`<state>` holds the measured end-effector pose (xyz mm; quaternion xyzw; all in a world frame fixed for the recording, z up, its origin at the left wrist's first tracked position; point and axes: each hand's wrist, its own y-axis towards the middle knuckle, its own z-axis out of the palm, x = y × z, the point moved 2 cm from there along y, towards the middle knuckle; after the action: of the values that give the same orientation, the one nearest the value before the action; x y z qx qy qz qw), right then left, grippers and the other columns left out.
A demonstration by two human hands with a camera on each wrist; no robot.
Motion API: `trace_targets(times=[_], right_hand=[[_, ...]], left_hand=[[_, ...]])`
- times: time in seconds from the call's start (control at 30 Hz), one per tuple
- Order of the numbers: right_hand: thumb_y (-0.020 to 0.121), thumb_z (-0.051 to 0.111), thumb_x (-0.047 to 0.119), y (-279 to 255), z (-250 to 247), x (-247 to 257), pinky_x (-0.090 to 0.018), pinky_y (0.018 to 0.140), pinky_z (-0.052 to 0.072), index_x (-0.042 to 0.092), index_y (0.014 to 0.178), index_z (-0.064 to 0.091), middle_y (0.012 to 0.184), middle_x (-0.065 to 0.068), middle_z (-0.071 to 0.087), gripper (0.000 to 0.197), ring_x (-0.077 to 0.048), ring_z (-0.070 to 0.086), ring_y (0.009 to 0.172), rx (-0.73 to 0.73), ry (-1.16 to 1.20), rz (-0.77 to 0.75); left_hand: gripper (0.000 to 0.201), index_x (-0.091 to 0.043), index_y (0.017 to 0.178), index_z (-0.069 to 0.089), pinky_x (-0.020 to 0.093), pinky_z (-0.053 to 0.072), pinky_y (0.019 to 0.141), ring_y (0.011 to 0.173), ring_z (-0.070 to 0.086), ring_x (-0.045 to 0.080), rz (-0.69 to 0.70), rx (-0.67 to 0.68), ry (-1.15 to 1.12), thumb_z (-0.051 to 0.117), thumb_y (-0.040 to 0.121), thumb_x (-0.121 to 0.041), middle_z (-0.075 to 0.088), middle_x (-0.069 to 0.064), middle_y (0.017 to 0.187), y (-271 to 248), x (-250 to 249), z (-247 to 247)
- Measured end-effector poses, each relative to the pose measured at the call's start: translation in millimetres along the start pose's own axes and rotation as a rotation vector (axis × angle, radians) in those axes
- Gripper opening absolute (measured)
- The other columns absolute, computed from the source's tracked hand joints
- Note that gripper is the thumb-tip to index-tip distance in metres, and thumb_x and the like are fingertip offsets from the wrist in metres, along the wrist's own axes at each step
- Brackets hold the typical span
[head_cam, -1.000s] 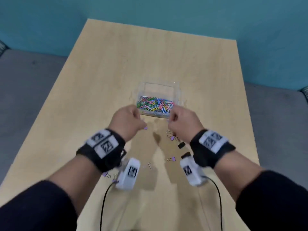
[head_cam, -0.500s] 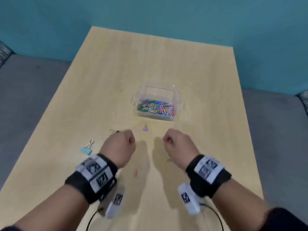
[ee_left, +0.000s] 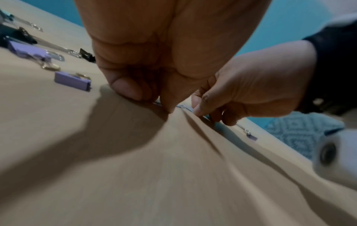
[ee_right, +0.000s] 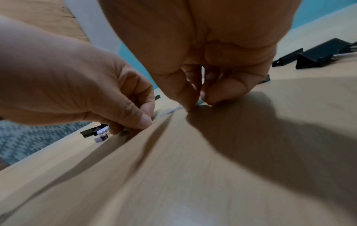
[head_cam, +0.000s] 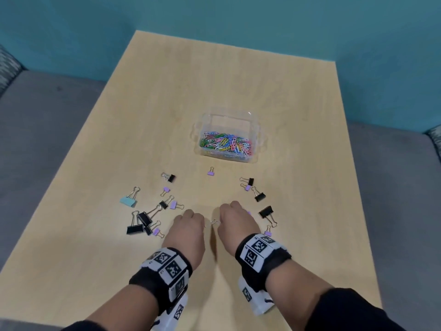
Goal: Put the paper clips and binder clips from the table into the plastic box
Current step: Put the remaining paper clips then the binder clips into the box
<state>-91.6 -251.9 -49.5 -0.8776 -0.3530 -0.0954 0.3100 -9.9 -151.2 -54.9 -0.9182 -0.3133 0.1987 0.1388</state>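
The clear plastic box (head_cam: 253, 130) sits mid-table with a heap of coloured paper clips (head_cam: 225, 145) inside. Both hands are down on the table in front of it, close together, fingers curled. My left hand (head_cam: 201, 223) pinches thumb to forefinger (ee_left: 127, 90) on one end of a thin silver paper clip (head_cam: 212, 222) lying between the hands. My right hand (head_cam: 220, 220) pinches a clip end (ee_right: 201, 102) the same way. Binder clips, black (head_cam: 134, 228), purple (head_cam: 211, 173) and one light blue (head_cam: 128, 201), lie scattered to both sides.
The wooden table (head_cam: 214, 80) is bare behind the box. Black binder clips (head_cam: 266, 211) lie just right of my right hand, purple ones (ee_left: 72, 81) just left of my left hand. Grey upholstery (head_cam: 35, 127) flanks the table, with a teal wall behind.
Both hands have drawn back from the box toward the near edge and dropped onto the table, where they now pinch at the paper clip between them.
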Motion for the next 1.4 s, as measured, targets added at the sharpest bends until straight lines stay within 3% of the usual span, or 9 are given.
trace_targets(times=[0.13,0.4,0.53,0.63,0.8,0.93,1.03,1.17,1.4], right_hand=[[0.085,0.048,0.010,2.2,1.4,0.6,-0.032,0.062,0.036,0.015,0.080,0.041,0.094,-0.006,0.042,0.010,-0.024,0.043,0.076,0.010,-0.006,-0.015],[0.074,0.042,0.001,-6.5,4.9,-7.0,-0.029,0.050,0.026,0.019,0.072,0.032,0.079,0.001,0.040,0.021,-0.022,0.042,0.072,0.035,-0.021,-0.104],[0.077,0.046,0.004,-15.3,2.8,-14.1,-0.026,0.057,0.038,0.022,0.084,0.052,0.071,0.012,0.049,0.021,-0.011,0.046,0.060,0.014,0.496,0.045],[0.080,0.039,-0.005,-16.3,0.7,-14.1,-0.031,0.057,0.043,0.010,0.070,0.059,0.062,-0.007,0.051,0.027,-0.021,0.048,0.051,0.057,1.024,0.264],[0.079,0.040,-0.007,-7.8,-1.5,-3.5,-0.030,0.051,0.040,0.008,0.069,0.057,0.063,-0.012,0.051,0.025,-0.020,0.047,0.050,0.252,1.193,0.270],[0.081,0.053,0.016,2.5,-3.7,3.5,-0.027,0.052,0.041,0.021,0.088,0.053,0.073,0.000,0.057,0.009,-0.017,0.051,0.056,0.222,0.500,-0.014],[0.089,0.051,0.013,8.8,-1.3,13.3,-0.035,0.065,0.046,0.017,0.097,0.044,0.091,-0.005,0.054,0.011,-0.026,0.054,0.077,0.220,-0.094,-0.303],[0.085,0.054,0.001,22.5,6.6,15.4,-0.040,0.065,0.050,0.014,0.081,0.042,0.081,-0.006,0.048,0.018,-0.030,0.055,0.073,0.224,-0.208,-0.341],[0.071,0.051,-0.011,16.0,-4.3,6.2,-0.048,0.069,0.052,0.012,0.107,0.042,0.095,-0.013,0.052,0.044,-0.034,0.054,0.081,0.232,-0.311,-0.422]], left_hand=[[0.033,-0.015,0.102,0.042,0.027,0.033,0.070,0.087,0.041,0.019,0.076,-0.009,0.070,0.040,0.075,0.005,0.044,0.002,0.100,-10.3,-5.3,5.5],[0.029,-0.020,0.086,0.031,0.028,0.025,0.064,0.079,0.034,0.017,-0.021,-0.034,-0.073,0.037,0.076,0.006,0.040,-0.001,0.087,-28.1,-0.1,13.7],[0.035,-0.017,0.099,0.042,0.029,0.024,0.070,0.088,0.038,0.021,0.097,-0.024,0.012,0.038,0.071,0.005,0.047,0.003,0.100,-33.6,-4.3,16.2],[0.037,-0.016,0.092,0.048,0.029,0.026,0.065,0.080,0.047,0.024,0.207,-0.009,0.053,0.050,0.061,0.003,0.049,0.003,0.093,-40.0,-5.5,20.6],[0.044,-0.019,0.069,0.047,0.023,0.028,0.049,0.055,0.046,0.016,0.248,-0.001,0.067,0.065,0.034,0.000,0.050,-0.002,0.070,-47.8,5.7,27.2],[0.038,-0.019,0.065,0.045,0.022,0.028,0.050,0.056,0.037,0.014,0.165,-0.019,-0.060,0.061,0.040,0.005,0.044,-0.007,0.065,-52.5,16.3,27.0],[0.032,-0.019,0.068,0.040,0.020,0.023,0.055,0.064,0.037,0.018,0.084,-0.055,-0.215,0.050,0.055,0.009,0.041,-0.006,0.069,-45.5,23.8,19.6],[0.024,-0.016,0.068,0.043,0.029,0.031,0.056,0.067,0.043,0.021,0.025,-0.083,-0.269,0.051,0.065,0.005,0.046,-0.002,0.069,-21.6,29.6,-3.0],[0.017,-0.020,0.072,0.052,0.030,0.040,0.059,0.068,0.053,0.019,-0.044,-0.162,-0.382,0.055,0.071,-0.004,0.057,-0.003,0.073,42.4,19.1,-55.9]])
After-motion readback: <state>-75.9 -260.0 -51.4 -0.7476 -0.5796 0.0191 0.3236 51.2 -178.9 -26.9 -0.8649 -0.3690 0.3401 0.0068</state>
